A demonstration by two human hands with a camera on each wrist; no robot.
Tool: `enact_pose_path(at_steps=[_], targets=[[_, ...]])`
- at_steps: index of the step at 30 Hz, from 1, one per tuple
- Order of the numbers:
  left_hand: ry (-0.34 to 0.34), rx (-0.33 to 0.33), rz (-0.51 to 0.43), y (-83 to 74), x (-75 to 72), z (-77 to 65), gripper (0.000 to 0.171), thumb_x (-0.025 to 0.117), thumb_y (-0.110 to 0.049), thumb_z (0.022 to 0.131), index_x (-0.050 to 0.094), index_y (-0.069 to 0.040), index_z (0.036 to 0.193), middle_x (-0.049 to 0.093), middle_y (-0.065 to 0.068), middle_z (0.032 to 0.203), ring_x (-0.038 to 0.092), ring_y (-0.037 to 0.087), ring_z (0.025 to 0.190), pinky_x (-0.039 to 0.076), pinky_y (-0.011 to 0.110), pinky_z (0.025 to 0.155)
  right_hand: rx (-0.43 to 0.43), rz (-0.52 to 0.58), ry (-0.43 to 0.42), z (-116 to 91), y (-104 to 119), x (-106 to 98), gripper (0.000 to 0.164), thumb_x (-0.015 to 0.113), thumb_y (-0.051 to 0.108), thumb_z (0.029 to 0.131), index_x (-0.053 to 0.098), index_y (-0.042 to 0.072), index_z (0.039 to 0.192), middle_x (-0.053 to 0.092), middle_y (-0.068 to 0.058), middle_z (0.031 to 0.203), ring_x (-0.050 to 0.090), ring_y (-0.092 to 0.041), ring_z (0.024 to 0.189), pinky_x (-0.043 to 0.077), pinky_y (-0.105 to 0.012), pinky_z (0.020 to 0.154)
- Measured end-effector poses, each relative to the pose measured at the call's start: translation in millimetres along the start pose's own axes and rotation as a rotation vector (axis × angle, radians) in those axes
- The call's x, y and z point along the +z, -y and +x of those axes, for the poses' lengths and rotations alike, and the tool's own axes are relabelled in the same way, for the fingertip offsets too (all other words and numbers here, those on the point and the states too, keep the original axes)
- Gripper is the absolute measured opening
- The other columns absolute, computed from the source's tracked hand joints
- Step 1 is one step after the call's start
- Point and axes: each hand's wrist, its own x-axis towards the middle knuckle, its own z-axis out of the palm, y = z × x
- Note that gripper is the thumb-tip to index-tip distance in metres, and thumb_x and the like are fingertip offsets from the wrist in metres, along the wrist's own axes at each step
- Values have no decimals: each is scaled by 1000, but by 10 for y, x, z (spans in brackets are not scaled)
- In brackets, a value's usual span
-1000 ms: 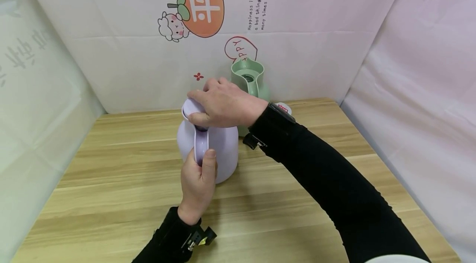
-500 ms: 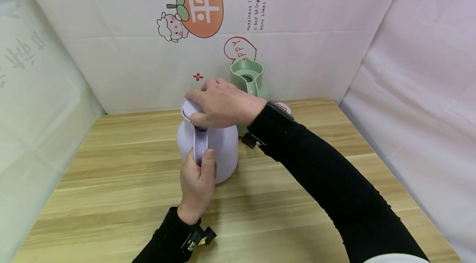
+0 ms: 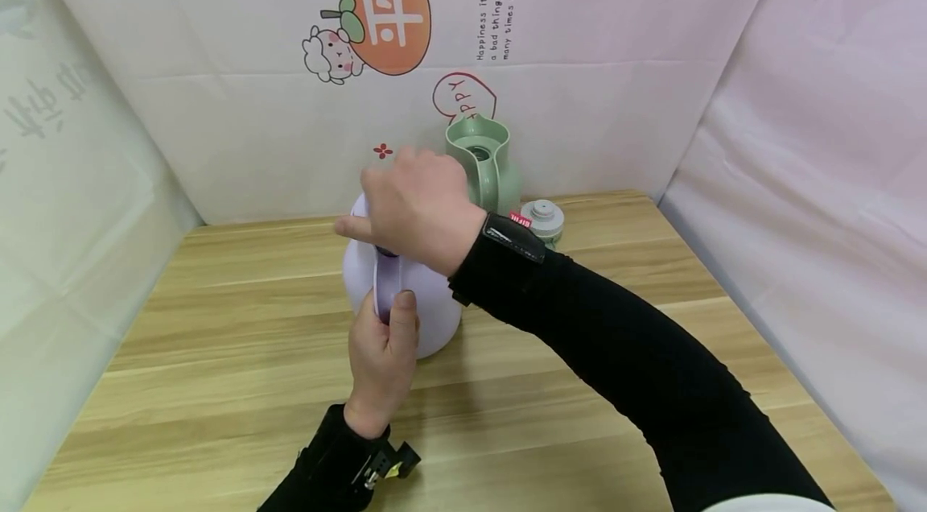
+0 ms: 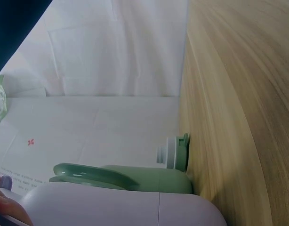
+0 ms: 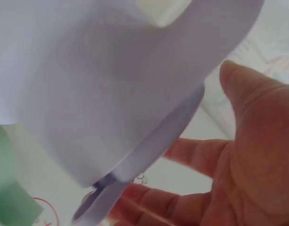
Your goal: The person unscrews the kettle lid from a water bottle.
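Note:
A lilac thermos jug [image 3: 438, 319] stands upright on the table. My left hand [image 3: 380, 363] grips its handle [image 3: 389, 278], thumb up along the side. Over the jug's top is my right hand [image 3: 420, 206], hiding most of the lid in the head view. In the right wrist view, the fingers reach along the far side of the lilac lid [image 5: 158, 136], while the thumb [image 5: 245, 80] points outward, apart from it. Whether those fingers press on the lid I cannot tell.
Behind the lilac jug stands a green thermos jug [image 3: 500, 186] with its top uncovered. A green and white stopper [image 3: 543, 218] with a red tag sits to its right. The wooden table [image 3: 239, 351] meets white printed cloth [image 3: 579, 117] at back and sides.
My right hand has turned over the lid, its wrist swinging left and its thumb now sticking out leftward. The stopper has come into fuller view. My left hand keeps its grip.

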Motion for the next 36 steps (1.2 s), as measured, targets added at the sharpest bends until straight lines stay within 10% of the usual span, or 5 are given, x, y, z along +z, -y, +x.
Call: enact_pose_path(at_steps=[36], targets=[[-12, -4, 27, -6, 4, -3, 25, 54, -18, 109, 53, -3, 88, 50, 1, 64, 46, 8, 55, 39, 24, 49, -133, 80, 51, -29, -131, 66, 26, 51, 43, 101, 65, 29, 118, 60, -1, 88, 52, -24, 83, 45, -38, 70]])
